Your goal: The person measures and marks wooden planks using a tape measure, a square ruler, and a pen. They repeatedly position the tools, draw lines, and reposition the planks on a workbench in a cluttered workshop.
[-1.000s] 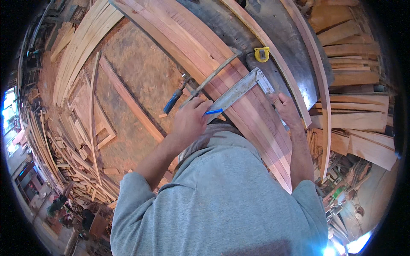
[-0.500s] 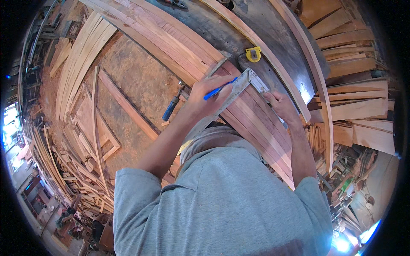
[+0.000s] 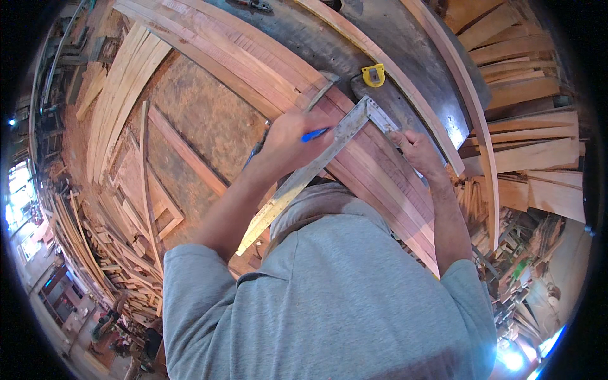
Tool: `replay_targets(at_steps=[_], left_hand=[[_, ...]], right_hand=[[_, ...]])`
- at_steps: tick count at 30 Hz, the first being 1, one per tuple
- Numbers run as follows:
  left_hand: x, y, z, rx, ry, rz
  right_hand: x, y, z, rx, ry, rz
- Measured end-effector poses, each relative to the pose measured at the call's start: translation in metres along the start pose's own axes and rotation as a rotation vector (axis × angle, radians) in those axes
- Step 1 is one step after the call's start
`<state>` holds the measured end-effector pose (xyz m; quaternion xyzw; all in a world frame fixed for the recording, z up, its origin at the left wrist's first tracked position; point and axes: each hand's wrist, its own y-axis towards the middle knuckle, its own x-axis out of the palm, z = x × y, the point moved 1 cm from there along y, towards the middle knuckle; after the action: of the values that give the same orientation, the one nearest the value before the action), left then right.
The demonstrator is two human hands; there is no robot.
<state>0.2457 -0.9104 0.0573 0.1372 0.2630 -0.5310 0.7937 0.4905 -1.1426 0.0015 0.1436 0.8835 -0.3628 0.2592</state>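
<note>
A blue pen (image 3: 315, 134) is pinched in my left hand (image 3: 292, 138), over the boards and just left of the square's blade. My right hand (image 3: 416, 151) grips the short arm of a metal try square (image 3: 345, 132). Its long blade lies slantwise across several reddish wooden boards (image 3: 380, 171) set side by side, and its yellowed end reaches past my left forearm. A clamp (image 3: 322, 94) crosses the boards beyond my left hand. Most of the clamp's blue handle is hidden behind my left wrist.
A yellow tape measure (image 3: 373, 75) rests on the dark metal table (image 3: 405, 63) beyond the square. Long curved wooden strips (image 3: 386, 57) run along the right. More curved planks (image 3: 126, 88) lie at the left, and cut pieces (image 3: 532, 158) are stacked at the far right.
My left hand has drawn back to the left with the pen, away from the square's corner. More of the blade shows now. My right hand keeps its grip on the square.
</note>
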Motion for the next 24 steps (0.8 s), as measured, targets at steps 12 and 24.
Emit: replay_targets(at_steps=[12, 24], left_hand=[[0.018, 0.046, -0.002, 0.102, -0.043, 0.090], [-0.036, -0.036, 0.015, -0.101, 0.294, -0.332]], right_hand=[[0.003, 0.000, 0.000, -0.035, 0.064, 0.042], [0.001, -0.003, -0.006, 0.000, 0.007, 0.032]])
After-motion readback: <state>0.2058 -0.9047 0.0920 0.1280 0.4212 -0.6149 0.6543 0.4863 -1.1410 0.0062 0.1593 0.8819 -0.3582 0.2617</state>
